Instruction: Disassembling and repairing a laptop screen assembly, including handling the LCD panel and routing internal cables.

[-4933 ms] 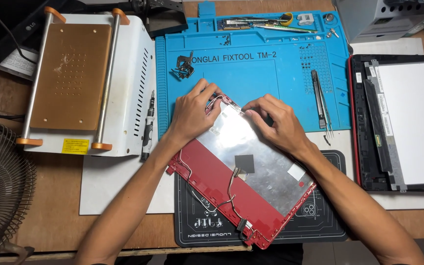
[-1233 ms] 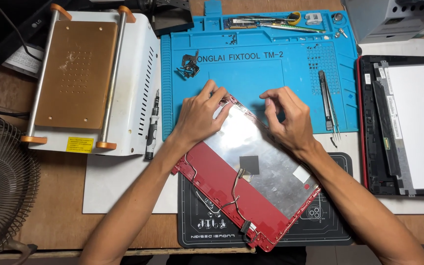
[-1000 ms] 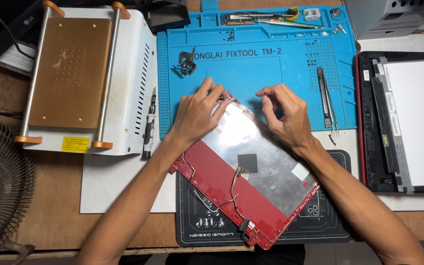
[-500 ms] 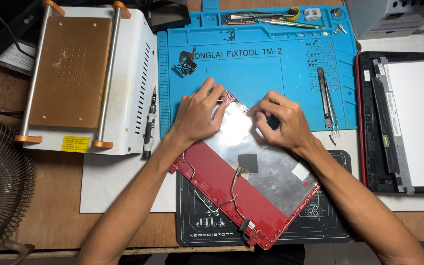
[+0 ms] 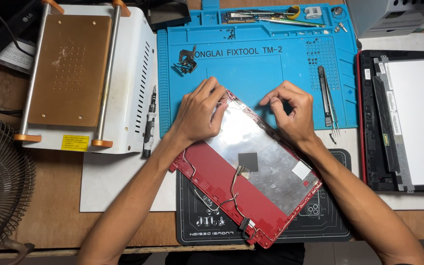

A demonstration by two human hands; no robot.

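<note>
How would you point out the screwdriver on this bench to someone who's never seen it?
Find the blue silicone mat at the top centre. Just off its left edge, beside the white heating machine, lies the screwdriver: slim, black-handled, standing apart from the tweezers on the mat's right.

A red laptop lid cover (image 5: 251,172), inner side up with silver foil lining and thin loose cables, lies tilted diagonally at the frame's centre.

Red laptop lid (image 5: 222,181) with silver foil lining (image 5: 261,152) and dark grey square patch (image 5: 248,161). Blue work mat (image 5: 271,64), white lettering. Black mat (image 5: 197,225), white line markings. Copper perforated plate (image 5: 69,68).
</note>
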